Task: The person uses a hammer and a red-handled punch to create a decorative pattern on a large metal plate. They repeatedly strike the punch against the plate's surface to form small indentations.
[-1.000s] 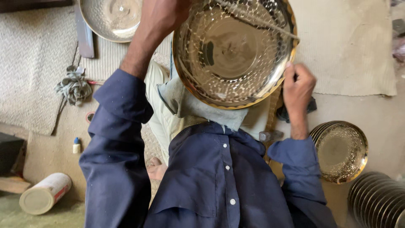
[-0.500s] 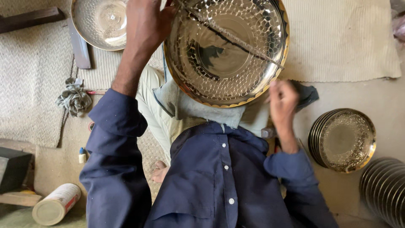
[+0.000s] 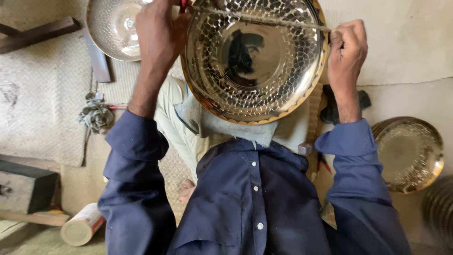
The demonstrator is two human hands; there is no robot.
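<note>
A large brass plate [image 3: 264, 94] with a hammered scale pattern is held up over my lap, its polished centre facing me. My left hand [image 3: 160, 38] grips its upper left rim, where one end of a thin string [image 3: 264, 19] is pinned. The string runs taut across the top of the plate. My right hand [image 3: 347, 52] is closed on the string's other end at the right rim. Both arms wear dark blue sleeves.
A second hammered metal bowl [image 3: 113, 28] lies on the woven mat at top left. Another brass plate [image 3: 408, 151] and a stack of plates [image 3: 439, 208] sit at right. Wooden blocks [image 3: 28, 184], a pale cylinder [image 3: 82, 224], a grey bundle [image 3: 96, 115] and a dark cloth [image 3: 330, 106] lie around.
My right hand rose from below the plate's right side to its upper right rim, and the string, slanted before, now runs nearly level across the top. My left hand kept its grip.
</note>
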